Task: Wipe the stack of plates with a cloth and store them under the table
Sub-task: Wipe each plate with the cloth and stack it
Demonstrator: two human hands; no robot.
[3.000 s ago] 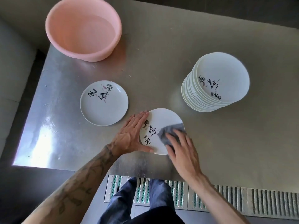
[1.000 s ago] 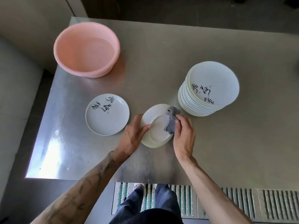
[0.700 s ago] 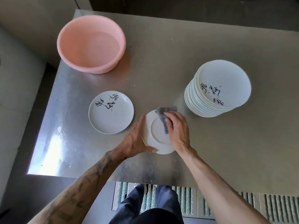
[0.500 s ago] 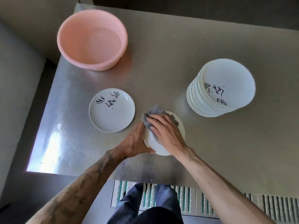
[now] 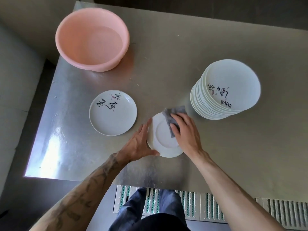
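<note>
The right hand (image 5: pixel 186 132) presses a grey cloth (image 5: pixel 173 114) with flattened fingers onto the underside of an overturned plate (image 5: pixel 161 139) on the bench (image 5: pixel 166 64). The left hand (image 5: pixel 138 144), fingers straight, steadies its left rim. Left of it lies one face-up plate (image 5: pixel 113 114), probably done. The tall stack (image 5: pixel 225 92) to its right looks unwiped, and storing seems not yet begun.

An upturned white plate (image 5: pixel 162 139) lies on the table (image 5: pixel 225 147) just below frame centre, foot ring up. A crumpled grey cloth (image 5: pixel 176 110) covers its upper right rim. To its left a single plate (image 5: pixel 113 114) lies face up, brush-lettered. At right stands the tall stack of plates (image 5: pixel 225 90), the top one lettered.
</note>
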